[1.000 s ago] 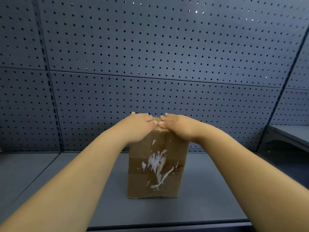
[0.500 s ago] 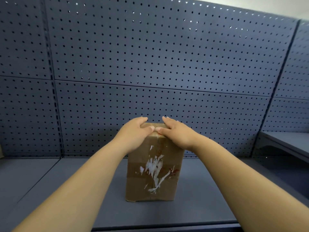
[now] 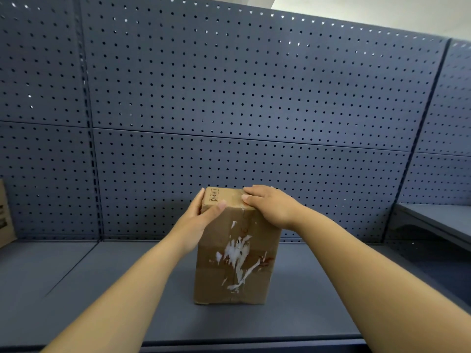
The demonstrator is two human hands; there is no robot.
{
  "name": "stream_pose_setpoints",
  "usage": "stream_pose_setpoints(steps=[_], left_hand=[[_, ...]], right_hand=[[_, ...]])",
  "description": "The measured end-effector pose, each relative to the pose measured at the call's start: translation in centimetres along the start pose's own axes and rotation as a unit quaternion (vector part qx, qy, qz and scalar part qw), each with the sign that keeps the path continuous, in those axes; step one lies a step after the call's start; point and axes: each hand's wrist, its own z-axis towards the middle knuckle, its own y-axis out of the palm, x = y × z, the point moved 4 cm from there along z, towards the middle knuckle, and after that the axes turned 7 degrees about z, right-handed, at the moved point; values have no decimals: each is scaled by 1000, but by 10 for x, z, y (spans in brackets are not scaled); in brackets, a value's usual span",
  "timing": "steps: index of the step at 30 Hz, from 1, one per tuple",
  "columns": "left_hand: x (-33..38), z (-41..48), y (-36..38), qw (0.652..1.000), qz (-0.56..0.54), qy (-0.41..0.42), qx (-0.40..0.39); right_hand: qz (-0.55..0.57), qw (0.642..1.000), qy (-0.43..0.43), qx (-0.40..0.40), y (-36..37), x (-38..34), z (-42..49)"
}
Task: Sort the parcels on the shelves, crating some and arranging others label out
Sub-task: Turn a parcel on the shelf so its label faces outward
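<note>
Upright on the grey metal shelf [image 3: 318,289] at lower centre, the tall brown cardboard parcel [image 3: 233,250], clasped at its top by curled fingers of the left hand [image 3: 196,222] and pressed under flat fingers of the right hand [image 3: 270,206], could be toppled.

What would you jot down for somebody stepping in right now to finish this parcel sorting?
Left hand: grips the parcel at its upper left corner, thumb on the front.
Right hand: rests flat on its top right.
The parcel stands upright on the shelf, with the torn white label remains facing outward.
Done: this parcel is stood up.
Left: let go, then probably deal with the second box at the far left edge. No crate is in view.
</note>
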Motion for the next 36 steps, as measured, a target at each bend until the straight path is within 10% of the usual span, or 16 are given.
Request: stream_pose_setpoints(steps=[12, 19, 28, 36], left_hand=[[-62, 1, 24, 990, 44, -14, -136], [-43, 17, 18, 991, 111, 9, -79], [0, 20, 4, 913, 399, 51, -63], [1, 23, 5, 865, 490, 49, -101]], right_hand=[[168, 983, 51, 56, -24, 57, -18], [220, 964, 136, 65, -26, 87, -28], [261, 938, 227, 19, -4, 97, -34], [209, 968, 142, 0, 15, 76, -18]])
